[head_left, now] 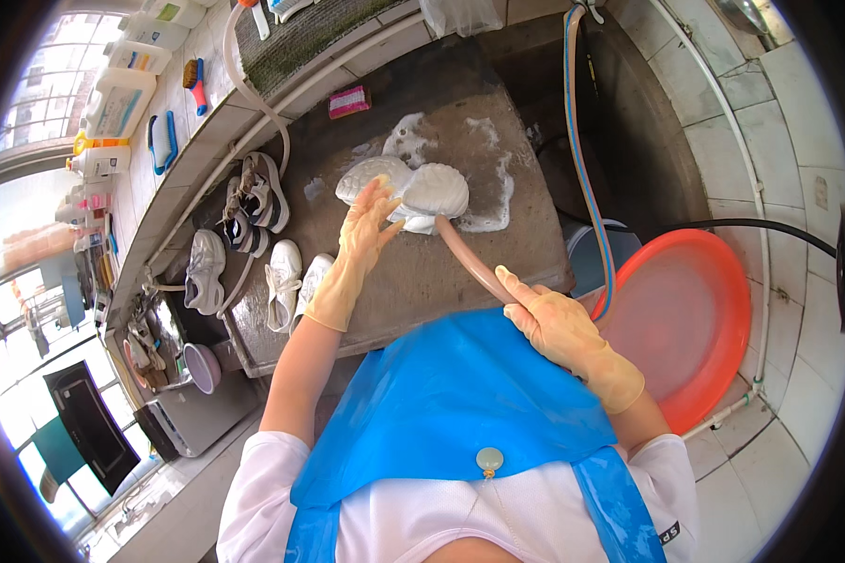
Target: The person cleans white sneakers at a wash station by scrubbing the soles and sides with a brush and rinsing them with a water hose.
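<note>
A pair of white shoes (437,191) lies close together on the wet stone slab, with white foam (407,141) around them. My left hand (364,225), in a cream rubber glove, is at the near side of the left shoe, fingers apart. It seems to touch the shoe, but I cannot tell how firmly. My right hand (559,324), gloved alike, is wrapped round a pinkish hose (474,261). The hose's far end is at the near edge of the right shoe; any water flow is too small to make out.
More shoes (284,281) stand along the slab's left edge. A pink scrubbing sponge (349,101) lies at the back. Brushes (162,143) and white bottles (122,98) line the left ledge. To the right are a red basin (690,324), a striped hose (582,159) and a deep sink (620,113).
</note>
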